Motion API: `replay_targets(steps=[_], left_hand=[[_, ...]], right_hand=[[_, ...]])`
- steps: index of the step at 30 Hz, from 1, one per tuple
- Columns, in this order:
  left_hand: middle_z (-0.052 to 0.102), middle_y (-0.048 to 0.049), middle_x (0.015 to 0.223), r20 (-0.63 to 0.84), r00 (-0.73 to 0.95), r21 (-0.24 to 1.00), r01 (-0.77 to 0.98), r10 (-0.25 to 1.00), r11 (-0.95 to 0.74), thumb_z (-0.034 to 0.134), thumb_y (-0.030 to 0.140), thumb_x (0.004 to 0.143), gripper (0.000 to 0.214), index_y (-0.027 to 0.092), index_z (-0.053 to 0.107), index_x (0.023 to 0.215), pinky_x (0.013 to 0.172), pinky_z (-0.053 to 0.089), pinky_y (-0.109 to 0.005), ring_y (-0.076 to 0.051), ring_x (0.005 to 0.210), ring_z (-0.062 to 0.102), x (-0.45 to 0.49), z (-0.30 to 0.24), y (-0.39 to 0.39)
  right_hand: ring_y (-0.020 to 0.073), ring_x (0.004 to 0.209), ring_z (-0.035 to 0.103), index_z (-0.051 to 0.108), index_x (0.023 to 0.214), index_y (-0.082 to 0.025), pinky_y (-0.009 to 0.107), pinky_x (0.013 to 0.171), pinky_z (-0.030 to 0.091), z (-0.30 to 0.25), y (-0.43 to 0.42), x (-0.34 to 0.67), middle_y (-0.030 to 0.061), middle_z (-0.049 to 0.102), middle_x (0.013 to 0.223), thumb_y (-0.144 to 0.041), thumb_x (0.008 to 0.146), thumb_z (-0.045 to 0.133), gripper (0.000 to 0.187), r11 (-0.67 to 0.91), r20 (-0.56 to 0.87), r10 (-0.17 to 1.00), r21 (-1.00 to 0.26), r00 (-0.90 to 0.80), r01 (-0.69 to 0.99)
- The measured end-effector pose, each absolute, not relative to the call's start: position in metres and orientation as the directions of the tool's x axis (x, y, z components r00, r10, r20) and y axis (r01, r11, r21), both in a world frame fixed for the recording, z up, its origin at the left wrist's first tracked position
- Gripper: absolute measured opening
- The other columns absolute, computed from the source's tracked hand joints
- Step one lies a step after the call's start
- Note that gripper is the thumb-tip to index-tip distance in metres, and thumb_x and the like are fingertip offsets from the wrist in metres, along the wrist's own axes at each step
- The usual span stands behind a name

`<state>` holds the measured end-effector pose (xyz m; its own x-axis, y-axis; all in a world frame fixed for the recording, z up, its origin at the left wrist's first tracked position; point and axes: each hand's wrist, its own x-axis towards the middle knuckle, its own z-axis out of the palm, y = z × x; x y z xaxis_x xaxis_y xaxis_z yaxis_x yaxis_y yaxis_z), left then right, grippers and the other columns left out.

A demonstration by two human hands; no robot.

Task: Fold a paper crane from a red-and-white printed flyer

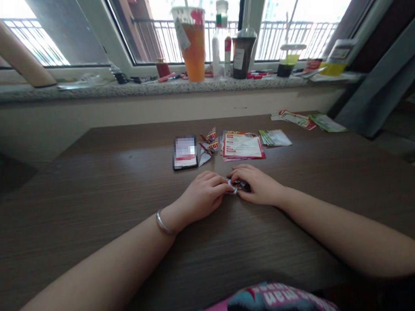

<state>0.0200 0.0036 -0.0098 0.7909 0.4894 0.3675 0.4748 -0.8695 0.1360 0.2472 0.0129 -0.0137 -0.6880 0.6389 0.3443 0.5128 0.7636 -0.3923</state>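
My left hand [209,192], below a silver bangle [163,222] on the wrist, pinches the left side of a small shiny wrapper [232,186] on the brown table. Opposite it, my right hand [259,185] curls its fingers and thumb around the wrapper's right side. The fingers hide much of it; something dark shows between them, too small to name. Just beyond my hands are a phone [184,153] with a lit screen, a torn colourful wrapper [210,145] and a stack of red-edged printed cards [243,145].
More cards [274,138] lie to the right, with colourful packets [297,119] at the table's far edge. On the stone sill [139,89] stand a tall cup of orange drink [193,46], a dark cup [243,55] and bottles. A grey curtain [383,79] hangs at right.
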Motion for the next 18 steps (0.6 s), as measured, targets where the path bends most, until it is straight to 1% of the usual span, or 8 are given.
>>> replay_targets(steps=[4, 6, 9, 11, 15, 18], left_hand=[[0.065, -0.0049, 0.105, 0.344, 0.796, 0.120, 0.489, 0.498, -0.864, 0.047, 0.012, 0.087, 0.029, 0.022, 0.064, 0.108, 0.091, 0.042, -0.036, -0.020, 0.098, 0.054, 0.0202, -0.0086, 0.0020], [0.064, -0.0047, 0.106, 0.337, 0.802, 0.111, 0.486, 0.492, -0.867, 0.048, 0.011, 0.085, 0.033, 0.025, 0.065, 0.110, 0.091, 0.042, -0.037, -0.020, 0.098, 0.054, 0.0199, -0.0084, 0.0022], [0.063, -0.0053, 0.106, 0.323, 0.814, 0.102, 0.476, 0.482, -0.873, 0.048, 0.012, 0.085, 0.035, 0.028, 0.065, 0.112, 0.093, 0.042, -0.038, -0.020, 0.100, 0.054, 0.0193, -0.0093, 0.0029], [0.062, -0.0056, 0.107, 0.320, 0.814, 0.113, 0.475, 0.484, -0.873, 0.048, 0.011, 0.084, 0.036, 0.028, 0.065, 0.111, 0.097, 0.041, -0.041, -0.020, 0.102, 0.054, 0.0189, -0.0107, 0.0034], [0.062, -0.0042, 0.111, 0.318, 0.800, 0.156, 0.485, 0.509, -0.860, 0.047, 0.005, 0.081, 0.041, 0.028, 0.065, 0.110, 0.109, 0.031, -0.047, -0.020, 0.110, 0.053, 0.0181, -0.0133, 0.0039], [0.062, -0.0040, 0.114, 0.321, 0.793, 0.196, 0.480, 0.518, -0.855, 0.046, 0.007, 0.084, 0.037, 0.027, 0.064, 0.108, 0.111, 0.028, -0.049, -0.021, 0.119, 0.050, 0.0180, -0.0130, 0.0037]], right_hand=[[0.0250, 0.110, 0.054, 0.061, 0.102, -0.019, 0.043, 0.098, 0.042, -0.0114, 0.0127, 0.2475, 0.0089, 0.065, 0.112, -0.011, 0.069, 0.058, 0.033, 0.775, 0.329, 0.621, -0.391, -0.711, 0.496], [0.0245, 0.109, 0.055, 0.061, 0.102, -0.019, 0.043, 0.097, 0.043, -0.0103, 0.0125, 0.2470, 0.0088, 0.065, 0.113, -0.009, 0.071, 0.055, 0.033, 0.769, 0.317, 0.627, -0.399, -0.712, 0.500], [0.0235, 0.107, 0.056, 0.062, 0.104, -0.018, 0.042, 0.096, 0.044, -0.0109, 0.0138, 0.2466, 0.0091, 0.066, 0.110, -0.008, 0.076, 0.050, 0.032, 0.733, 0.305, 0.671, -0.408, -0.676, 0.544], [0.0234, 0.106, 0.056, 0.062, 0.105, -0.018, 0.042, 0.095, 0.044, -0.0125, 0.0157, 0.2469, 0.0091, 0.066, 0.107, -0.007, 0.077, 0.049, 0.033, 0.711, 0.312, 0.698, -0.415, -0.645, 0.568], [0.0229, 0.107, 0.056, 0.064, 0.108, -0.019, 0.043, 0.097, 0.043, -0.0158, 0.0194, 0.2486, 0.0085, 0.067, 0.108, -0.010, 0.081, 0.050, 0.032, 0.708, 0.350, 0.704, -0.422, -0.618, 0.566], [0.0221, 0.108, 0.057, 0.065, 0.107, -0.020, 0.043, 0.097, 0.043, -0.0170, 0.0203, 0.2492, 0.0082, 0.067, 0.109, -0.016, 0.086, 0.051, 0.025, 0.719, 0.376, 0.693, -0.409, -0.614, 0.561]])
